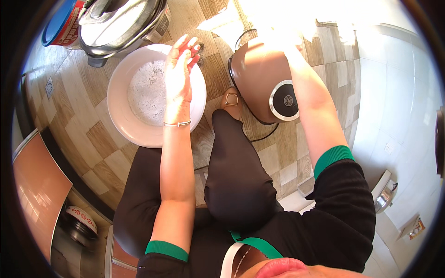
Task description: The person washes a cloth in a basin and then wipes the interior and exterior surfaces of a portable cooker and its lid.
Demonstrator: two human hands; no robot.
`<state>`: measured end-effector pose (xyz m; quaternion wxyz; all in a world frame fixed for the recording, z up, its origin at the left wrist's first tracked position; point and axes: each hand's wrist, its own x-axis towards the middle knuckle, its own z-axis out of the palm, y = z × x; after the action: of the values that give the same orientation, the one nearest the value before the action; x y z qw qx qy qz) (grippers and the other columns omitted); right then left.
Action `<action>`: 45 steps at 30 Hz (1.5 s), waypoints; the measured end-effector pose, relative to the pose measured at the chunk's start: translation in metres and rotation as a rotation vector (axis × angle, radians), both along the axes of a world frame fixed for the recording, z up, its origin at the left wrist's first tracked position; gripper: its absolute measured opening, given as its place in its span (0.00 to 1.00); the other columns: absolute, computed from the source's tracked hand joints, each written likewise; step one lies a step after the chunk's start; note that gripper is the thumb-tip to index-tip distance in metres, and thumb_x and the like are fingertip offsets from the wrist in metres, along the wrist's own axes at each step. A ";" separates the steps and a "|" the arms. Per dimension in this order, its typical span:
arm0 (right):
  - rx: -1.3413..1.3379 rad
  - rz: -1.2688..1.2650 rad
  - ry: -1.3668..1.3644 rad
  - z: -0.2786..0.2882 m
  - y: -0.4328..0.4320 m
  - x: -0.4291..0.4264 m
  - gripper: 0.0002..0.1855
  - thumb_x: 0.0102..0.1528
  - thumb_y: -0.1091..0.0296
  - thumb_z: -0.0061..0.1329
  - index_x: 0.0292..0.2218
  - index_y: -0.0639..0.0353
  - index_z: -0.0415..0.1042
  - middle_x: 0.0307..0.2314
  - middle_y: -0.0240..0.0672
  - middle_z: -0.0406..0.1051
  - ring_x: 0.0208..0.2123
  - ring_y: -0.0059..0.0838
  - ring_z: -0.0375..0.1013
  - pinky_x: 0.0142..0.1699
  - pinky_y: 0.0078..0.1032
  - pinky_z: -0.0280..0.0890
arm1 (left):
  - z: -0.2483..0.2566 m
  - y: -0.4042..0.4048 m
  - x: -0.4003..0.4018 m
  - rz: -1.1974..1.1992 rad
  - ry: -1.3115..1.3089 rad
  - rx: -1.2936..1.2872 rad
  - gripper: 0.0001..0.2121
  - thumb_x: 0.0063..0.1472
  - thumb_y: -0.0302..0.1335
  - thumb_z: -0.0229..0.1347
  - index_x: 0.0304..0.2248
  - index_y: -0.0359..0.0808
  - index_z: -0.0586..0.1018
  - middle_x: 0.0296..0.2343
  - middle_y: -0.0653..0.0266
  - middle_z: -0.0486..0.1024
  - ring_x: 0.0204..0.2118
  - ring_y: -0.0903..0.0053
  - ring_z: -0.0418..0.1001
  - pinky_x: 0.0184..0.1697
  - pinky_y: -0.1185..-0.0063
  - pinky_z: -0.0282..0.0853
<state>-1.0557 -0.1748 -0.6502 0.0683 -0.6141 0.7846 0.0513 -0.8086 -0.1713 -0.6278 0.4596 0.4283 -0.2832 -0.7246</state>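
A large white basin of foamy water stands on the floor between my knees and the pots. My left hand hangs over the basin's right side, palm turned up and fingers spread and slightly curled, holding nothing. To the right sits a brown, rounded appliance with a round black dial or disc ringed in silver and a black cord. My right arm reaches over its far right end. My right hand is washed out by bright sunlight there, so its fingers and anything in them cannot be made out.
A metal pot with a lid and a blue-lidded tub stand beyond the basin at the upper left. Orange cabinet doors line the lower left, with bowls inside. A white tiled wall rises at the right. My shoe rests near the appliance.
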 end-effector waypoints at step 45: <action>-0.338 -0.293 -0.317 0.040 0.293 -0.005 0.15 0.47 0.75 0.54 0.39 0.54 0.70 0.42 0.40 0.67 0.46 0.46 0.64 0.52 0.39 0.60 | -0.008 0.034 -0.064 -0.577 -0.360 -0.377 0.14 0.64 0.24 0.50 0.48 0.33 0.73 0.45 0.58 0.75 0.45 0.76 0.73 0.52 0.79 0.65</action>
<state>-1.0606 0.1181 -0.6105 0.0936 -0.4971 0.8419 -0.1878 -0.8730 -0.1375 -0.6361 0.2506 0.3594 -0.5963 -0.6727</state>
